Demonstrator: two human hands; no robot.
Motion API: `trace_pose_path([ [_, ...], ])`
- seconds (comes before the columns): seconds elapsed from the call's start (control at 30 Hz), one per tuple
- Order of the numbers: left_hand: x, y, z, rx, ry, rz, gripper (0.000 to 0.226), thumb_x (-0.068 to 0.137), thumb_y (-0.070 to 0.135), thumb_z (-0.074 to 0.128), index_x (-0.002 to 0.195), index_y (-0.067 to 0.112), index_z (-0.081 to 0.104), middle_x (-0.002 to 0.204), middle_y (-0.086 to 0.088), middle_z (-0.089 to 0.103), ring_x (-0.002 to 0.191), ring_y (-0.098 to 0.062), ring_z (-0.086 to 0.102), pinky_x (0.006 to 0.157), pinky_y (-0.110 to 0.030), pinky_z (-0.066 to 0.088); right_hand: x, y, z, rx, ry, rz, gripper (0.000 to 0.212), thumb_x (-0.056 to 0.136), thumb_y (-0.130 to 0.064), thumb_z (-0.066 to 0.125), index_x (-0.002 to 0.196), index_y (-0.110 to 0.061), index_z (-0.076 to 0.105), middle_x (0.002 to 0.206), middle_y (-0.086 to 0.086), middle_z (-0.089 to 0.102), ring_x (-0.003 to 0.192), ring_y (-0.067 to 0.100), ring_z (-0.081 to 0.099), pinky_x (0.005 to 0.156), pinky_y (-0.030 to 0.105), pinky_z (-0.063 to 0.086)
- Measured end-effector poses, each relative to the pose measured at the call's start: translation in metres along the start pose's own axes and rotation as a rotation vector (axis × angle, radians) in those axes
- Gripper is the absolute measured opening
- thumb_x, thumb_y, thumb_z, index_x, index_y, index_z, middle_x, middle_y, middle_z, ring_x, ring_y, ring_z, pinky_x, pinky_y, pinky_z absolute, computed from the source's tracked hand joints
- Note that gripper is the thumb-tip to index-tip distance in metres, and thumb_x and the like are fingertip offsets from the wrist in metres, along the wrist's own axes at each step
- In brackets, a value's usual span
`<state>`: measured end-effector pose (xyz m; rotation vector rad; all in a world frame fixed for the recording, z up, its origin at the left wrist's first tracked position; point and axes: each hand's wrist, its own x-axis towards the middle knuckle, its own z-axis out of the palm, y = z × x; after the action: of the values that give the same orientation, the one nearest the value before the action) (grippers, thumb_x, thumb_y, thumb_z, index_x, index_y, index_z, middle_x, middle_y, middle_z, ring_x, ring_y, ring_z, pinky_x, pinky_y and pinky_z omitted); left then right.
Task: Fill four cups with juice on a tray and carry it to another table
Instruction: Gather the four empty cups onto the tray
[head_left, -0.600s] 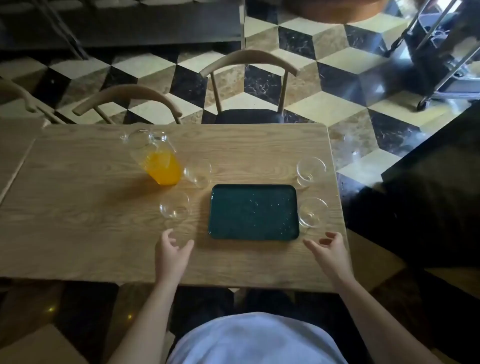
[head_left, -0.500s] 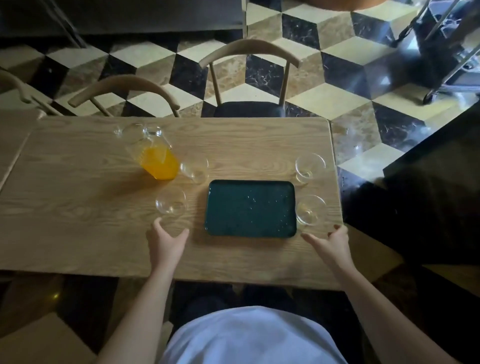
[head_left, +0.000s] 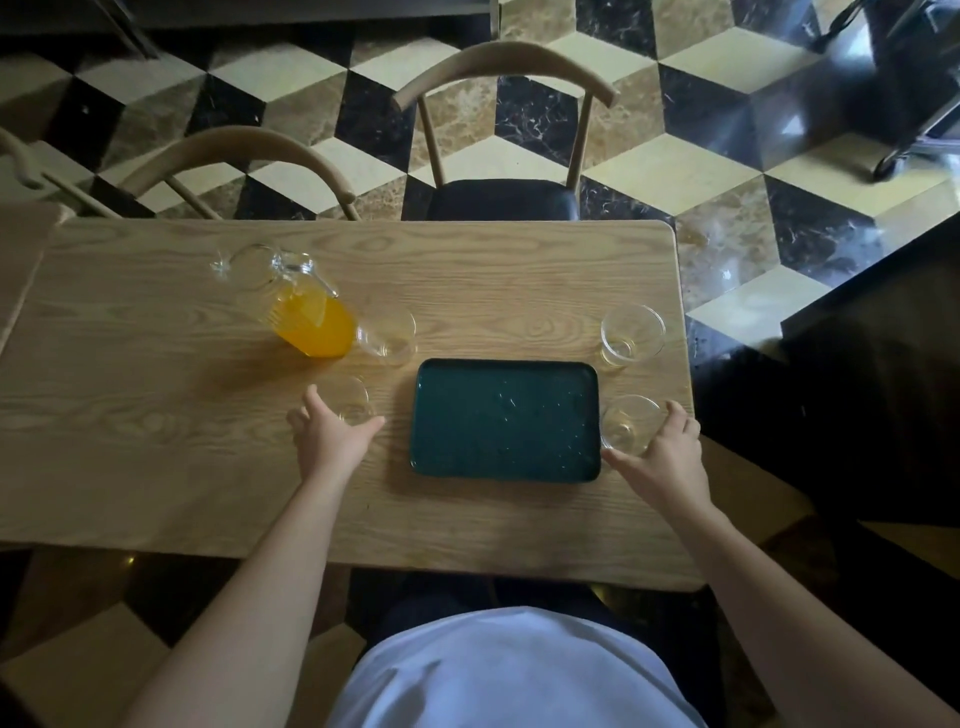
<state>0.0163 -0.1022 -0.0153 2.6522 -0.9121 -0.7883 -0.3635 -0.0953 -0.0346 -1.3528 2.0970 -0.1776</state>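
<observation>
Juice (head_left: 317, 327) is all in the pitcher, nothing poured yet. Four empty cups are parked off the bare tray (head_left: 504, 421); left hand (head_left: 327, 434) and right hand (head_left: 662, 457) are spread around the near cups (head_left: 353, 400), not clamped.

We look down on a wooden table (head_left: 156, 415) with a dark green tray (head_left: 504, 421) lying bare near the front edge. Our left hand (head_left: 327, 436) curves around the near-left cup (head_left: 353, 400), fingers spread, and our right hand (head_left: 665, 457) does the same at the near-right cup (head_left: 631, 423) just beside the tray — whether either hand grips the glass we cannot tell. Two more clear cups stand farther back: one (head_left: 389, 332) touching the glass pitcher (head_left: 306, 312) of orange juice, one (head_left: 631, 332) by the tray's far-right corner — all four are empty
</observation>
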Motion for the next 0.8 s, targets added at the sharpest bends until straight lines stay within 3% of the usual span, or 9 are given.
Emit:
trace_pose_path([
  [0.17, 0.014, -0.001, 0.0, 0.028, -0.017, 0.004, 0.115, 0.071, 0.045, 0.088, 0.158, 0.025, 0.014, 0.165, -0.017, 0.016, 0.148, -0.04, 0.025, 0.107, -0.059, 0.042, -0.001, -0.007, 0.0, -0.036, -0.018, 0.021, 0.11, 0.069, -0.054, 0.08, 0.152, -0.022, 0.015, 0.15, 0.012, 0.03, 0.134, 0.03, 0.039, 0.096, 0.049, 0.049],
  [0.3, 0.026, 0.0, 0.0, 0.062, -0.033, 0.037, 0.116, 0.071, 0.045, 0.088, 0.159, 0.025, 0.014, 0.167, -0.016, 0.016, 0.152, -0.036, 0.017, 0.112, -0.055, 0.034, -0.001, -0.015, 0.003, -0.055, 0.008, 0.028, 0.104, 0.073, -0.05, 0.08, 0.152, -0.021, 0.017, 0.15, 0.013, 0.032, 0.133, 0.03, 0.041, 0.092, 0.045, 0.048],
  [0.53, 0.031, 0.004, -0.003, 0.126, -0.03, 0.052, 0.104, 0.073, 0.038, 0.086, 0.154, 0.017, 0.025, 0.157, -0.016, 0.03, 0.14, -0.039, 0.036, 0.099, -0.053, 0.046, 0.002, -0.023, 0.004, -0.061, -0.001, 0.061, 0.1, 0.075, -0.044, 0.079, 0.151, -0.019, 0.019, 0.149, 0.013, 0.033, 0.13, 0.031, 0.044, 0.088, 0.043, 0.048],
  [0.67, 0.019, 0.017, -0.005, 0.138, 0.053, 0.246, 0.098, 0.071, 0.038, 0.085, 0.149, 0.014, 0.03, 0.146, -0.013, 0.037, 0.132, -0.035, 0.041, 0.088, -0.048, 0.052, 0.001, -0.023, 0.005, -0.05, 0.0, 0.061, 0.1, 0.074, -0.045, 0.079, 0.151, -0.019, 0.02, 0.15, 0.014, 0.033, 0.13, 0.03, 0.044, 0.087, 0.044, 0.049],
  [0.8, -0.012, 0.042, 0.009, 0.098, -0.014, 0.455, 0.098, 0.071, 0.043, 0.084, 0.15, 0.018, 0.03, 0.147, -0.009, 0.036, 0.129, -0.029, 0.046, 0.087, -0.038, 0.054, -0.002, -0.029, 0.003, -0.129, 0.07, 0.035, 0.097, 0.072, -0.052, 0.076, 0.147, -0.021, 0.023, 0.141, 0.01, 0.04, 0.118, 0.029, 0.052, 0.07, 0.039, 0.049],
])
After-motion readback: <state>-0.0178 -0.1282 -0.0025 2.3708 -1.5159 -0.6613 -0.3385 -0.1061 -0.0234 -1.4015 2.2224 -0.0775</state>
